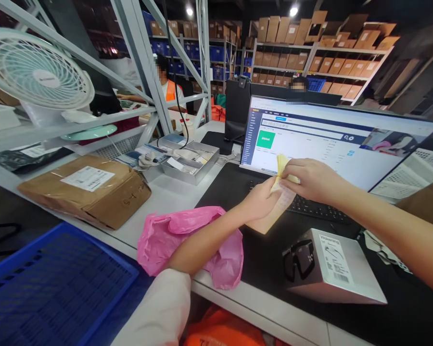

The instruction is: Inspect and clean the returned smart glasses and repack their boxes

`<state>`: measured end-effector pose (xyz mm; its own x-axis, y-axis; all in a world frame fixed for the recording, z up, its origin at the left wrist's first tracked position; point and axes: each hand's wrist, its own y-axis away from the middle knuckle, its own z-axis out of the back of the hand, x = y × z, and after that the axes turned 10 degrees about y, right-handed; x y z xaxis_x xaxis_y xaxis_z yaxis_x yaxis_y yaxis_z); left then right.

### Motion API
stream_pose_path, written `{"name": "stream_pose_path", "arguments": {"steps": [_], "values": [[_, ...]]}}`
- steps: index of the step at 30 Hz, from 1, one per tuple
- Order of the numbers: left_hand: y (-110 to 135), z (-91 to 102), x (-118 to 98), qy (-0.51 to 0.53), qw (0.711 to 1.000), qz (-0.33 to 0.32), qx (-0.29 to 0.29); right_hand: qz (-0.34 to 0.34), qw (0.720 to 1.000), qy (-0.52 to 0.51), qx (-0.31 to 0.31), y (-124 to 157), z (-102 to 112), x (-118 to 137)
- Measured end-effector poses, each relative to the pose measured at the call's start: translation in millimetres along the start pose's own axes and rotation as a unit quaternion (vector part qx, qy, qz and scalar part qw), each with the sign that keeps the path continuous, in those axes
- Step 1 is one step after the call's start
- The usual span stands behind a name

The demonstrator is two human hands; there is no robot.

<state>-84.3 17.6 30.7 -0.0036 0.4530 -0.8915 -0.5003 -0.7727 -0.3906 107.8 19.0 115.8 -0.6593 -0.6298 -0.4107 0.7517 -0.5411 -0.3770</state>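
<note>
My left hand (260, 199) and my right hand (310, 180) are both pinched on a thin label sheet (278, 207) with a yellow backing, held over the black desk mat (238, 185) in front of the keyboard (310, 207). The yellow part peels up at the top beside my right fingers. A crumpled pink plastic bag (173, 235) lies under my left forearm. A white product box (334, 274) with glasses printed on it and a barcode label sits to the right, near the table's front edge.
A monitor (328, 137) stands behind my hands. A brown parcel (88, 190) lies at left, a metal tray (191, 161) of small items behind it, a white fan (36, 72) on the shelf, a blue crate (54, 283) at lower left. Two other people work beyond.
</note>
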Motion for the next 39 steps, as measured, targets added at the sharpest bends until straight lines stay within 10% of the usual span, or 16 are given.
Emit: {"name": "stream_pose_path", "arguments": {"steps": [39], "values": [[4, -5.6, 2, -0.110, 0.993, 0.024, -0.043, -0.254, 0.940, -0.205, 0.097, -9, -14, 26]]}}
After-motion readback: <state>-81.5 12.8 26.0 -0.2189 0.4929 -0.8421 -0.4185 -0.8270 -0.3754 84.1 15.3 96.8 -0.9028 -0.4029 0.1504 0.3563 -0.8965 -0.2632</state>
